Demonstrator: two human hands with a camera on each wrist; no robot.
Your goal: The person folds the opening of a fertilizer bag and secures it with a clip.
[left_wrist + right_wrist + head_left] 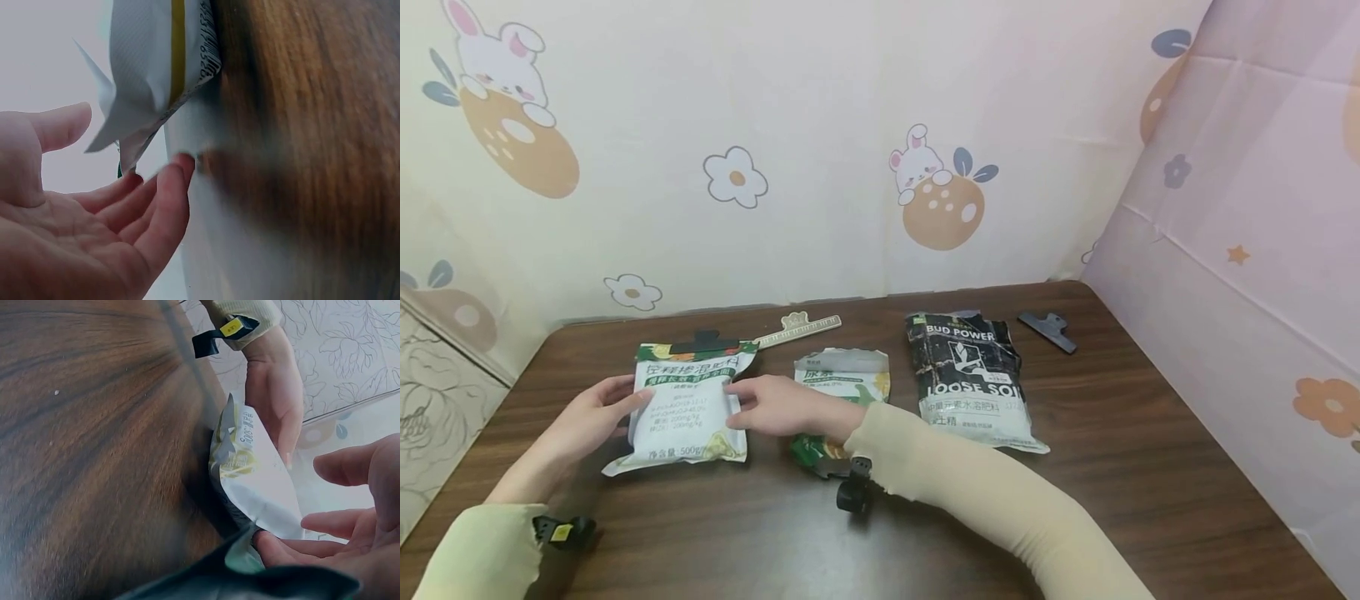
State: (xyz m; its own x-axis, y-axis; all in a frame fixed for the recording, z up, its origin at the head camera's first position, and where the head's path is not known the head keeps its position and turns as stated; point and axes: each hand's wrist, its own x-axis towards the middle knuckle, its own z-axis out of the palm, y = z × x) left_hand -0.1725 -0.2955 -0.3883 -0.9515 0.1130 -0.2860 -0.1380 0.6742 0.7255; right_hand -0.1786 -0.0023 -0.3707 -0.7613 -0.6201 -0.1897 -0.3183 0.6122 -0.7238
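A white fertilizer bag (688, 417) with a green band and a 500g label lies at the left of the table, a black sealing clip (703, 342) across its top. At its left edge is my left hand (587, 417), thumb by the front; in the left wrist view the thumb and fingers stand apart around a bag corner. My right hand (782, 406) reaches to the bag's right edge. In the right wrist view its fingertips are right at the bag's side, thumb raised away. The right forearm partly covers a smaller green-and-white bag (850, 364).
A black-and-white soil bag (966, 375) lies right of centre on the brown wooden table (760, 533). Behind the bags are a cream long clip (797, 330) and, farther right, a dark clip (1049, 330). A patterned cloth wall (820, 100) borders the table's back.
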